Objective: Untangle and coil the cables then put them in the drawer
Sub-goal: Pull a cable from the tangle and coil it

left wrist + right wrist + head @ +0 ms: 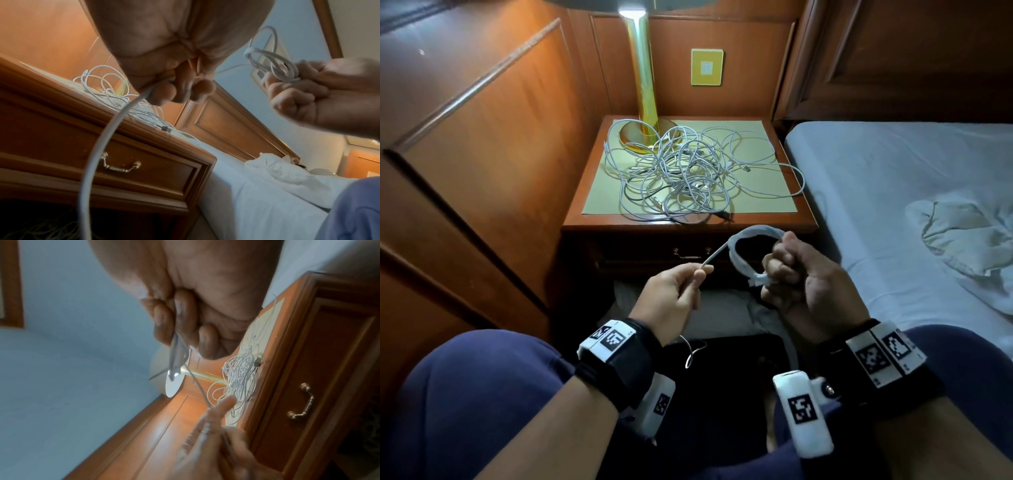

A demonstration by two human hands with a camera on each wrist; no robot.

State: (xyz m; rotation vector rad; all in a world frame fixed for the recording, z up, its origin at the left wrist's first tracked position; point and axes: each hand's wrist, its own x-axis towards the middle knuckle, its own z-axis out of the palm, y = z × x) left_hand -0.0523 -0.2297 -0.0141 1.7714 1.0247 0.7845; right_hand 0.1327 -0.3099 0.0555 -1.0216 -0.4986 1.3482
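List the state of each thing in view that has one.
Coiled cable: looped, gripped by right hand.
Loose end: pinched by left hand.
Cable pile: tangled on nightstand.
Drawer: closed.
Lamp: lit.

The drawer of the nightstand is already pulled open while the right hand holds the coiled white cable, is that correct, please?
Not quite: the drawer is closed, as the left wrist view shows. The right hand does hold the coiled white cable.

a bedroom: bed (pixel 893 192), nightstand (pixel 688 224), lamp (pixel 643 85).
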